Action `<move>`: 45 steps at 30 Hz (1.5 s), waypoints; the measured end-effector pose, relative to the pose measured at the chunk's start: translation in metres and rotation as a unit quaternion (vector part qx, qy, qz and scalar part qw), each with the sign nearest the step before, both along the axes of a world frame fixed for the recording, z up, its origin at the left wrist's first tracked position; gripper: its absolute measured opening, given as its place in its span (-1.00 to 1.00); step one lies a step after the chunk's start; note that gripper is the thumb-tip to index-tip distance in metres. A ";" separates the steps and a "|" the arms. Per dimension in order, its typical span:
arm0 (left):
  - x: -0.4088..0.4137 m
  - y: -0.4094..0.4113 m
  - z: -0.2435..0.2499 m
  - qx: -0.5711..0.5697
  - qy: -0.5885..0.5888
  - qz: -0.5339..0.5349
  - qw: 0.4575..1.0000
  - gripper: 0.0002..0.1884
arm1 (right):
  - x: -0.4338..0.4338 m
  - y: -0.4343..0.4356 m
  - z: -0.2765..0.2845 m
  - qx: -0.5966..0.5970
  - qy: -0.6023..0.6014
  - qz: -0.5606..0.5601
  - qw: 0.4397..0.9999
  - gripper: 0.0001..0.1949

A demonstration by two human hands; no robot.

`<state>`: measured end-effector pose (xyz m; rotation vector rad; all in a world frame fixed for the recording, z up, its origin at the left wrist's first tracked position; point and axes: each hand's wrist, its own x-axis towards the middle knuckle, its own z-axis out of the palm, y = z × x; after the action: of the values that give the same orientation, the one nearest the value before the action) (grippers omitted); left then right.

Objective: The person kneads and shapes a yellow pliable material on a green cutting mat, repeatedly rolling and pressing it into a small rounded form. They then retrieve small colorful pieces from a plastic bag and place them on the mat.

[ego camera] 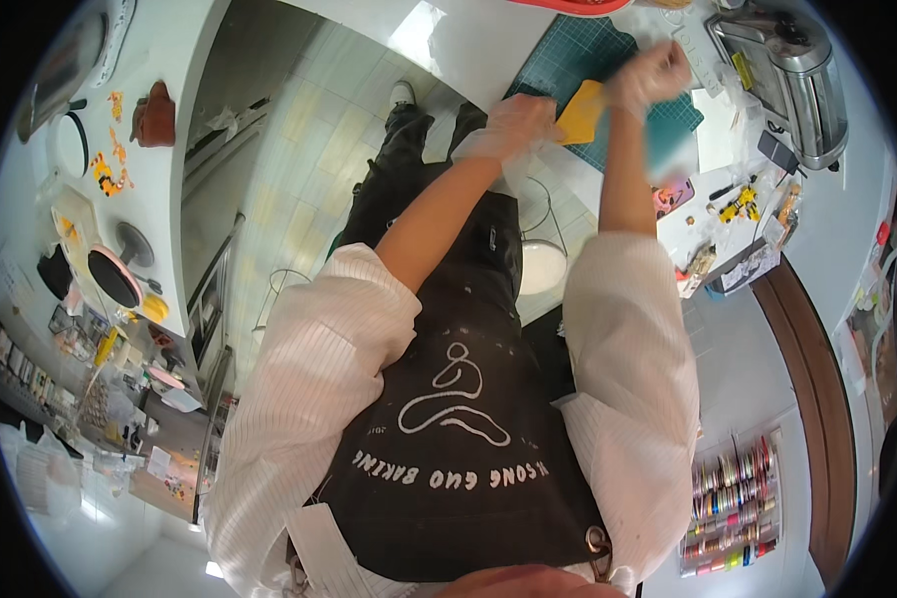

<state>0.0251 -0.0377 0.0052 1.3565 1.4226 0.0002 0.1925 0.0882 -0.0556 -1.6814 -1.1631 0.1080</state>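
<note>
My left hand (519, 128), in a clear thin glove, is over the near left edge of a green cutting mat (605, 52); its fingers meet the lower left corner of a flat yellow piece (581, 113) and appear to pinch it. My right hand (652, 73), gloved too and partly blurred by motion, is raised over the mat just right of the yellow piece. Its fingers are curled, and whether they hold anything cannot be told. The yellow piece, of unclear material, lies between the two hands.
A metal appliance (807, 90) stands at the far right, with a white sheet (717, 131) beside the mat. A phone (673, 198) and a yellow figure (740, 205) lie nearer. The rim of a red tray (575, 6) shows at the top. A round-seated stool (544, 267) stands below the table.
</note>
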 end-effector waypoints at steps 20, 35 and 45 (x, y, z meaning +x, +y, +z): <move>-0.014 -0.004 -0.015 -0.125 -0.222 0.129 0.958 -0.73 | 0.013 -0.218 0.061 -0.274 -0.207 0.374 0.862 -0.38; 0.018 0.020 -0.002 -0.086 -0.216 0.090 0.968 -0.49 | 0.029 -0.233 0.044 -0.237 0.087 0.140 0.957 -0.67; 0.014 0.022 0.013 0.024 0.116 -0.035 0.992 -0.52 | 0.020 -0.182 0.058 -0.204 -0.010 -0.009 0.979 -0.75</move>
<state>0.0395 -0.0160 0.0178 1.4837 1.5755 -0.1754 0.2130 -0.0935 0.0025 -2.0544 -1.1968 0.3371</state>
